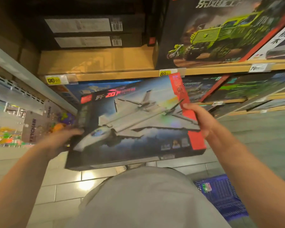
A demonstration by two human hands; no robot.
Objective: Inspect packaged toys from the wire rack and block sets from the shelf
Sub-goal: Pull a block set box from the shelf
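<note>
**Jet block set held out in front of the shelf**

The person stands at the wooden shelf (122,74) with both bare arms out, holding a large flat cardboard box printed with a grey fighter jet and a red side stripe (135,122). The box is off the shelf, tilted, face up toward them, above the pale tiled floor (64,191). The left hand (59,142) grips the box's left edge, blurred, fingers curled over the front near the jet's nose. The right hand (199,119) clasps the red stripe on the right edge, thumb on top, fingers wrapped underneath.

Above on the shelf stands a dark box showing a green armoured truck (220,30), beside stacked black boxes with white barcode labels (92,30). Yellow price tags (53,80) sit on the shelf edge. To the left hang packaged colourful toys on a rack (31,125). A blue plastic basket (220,195) rests on the floor at right.
</note>
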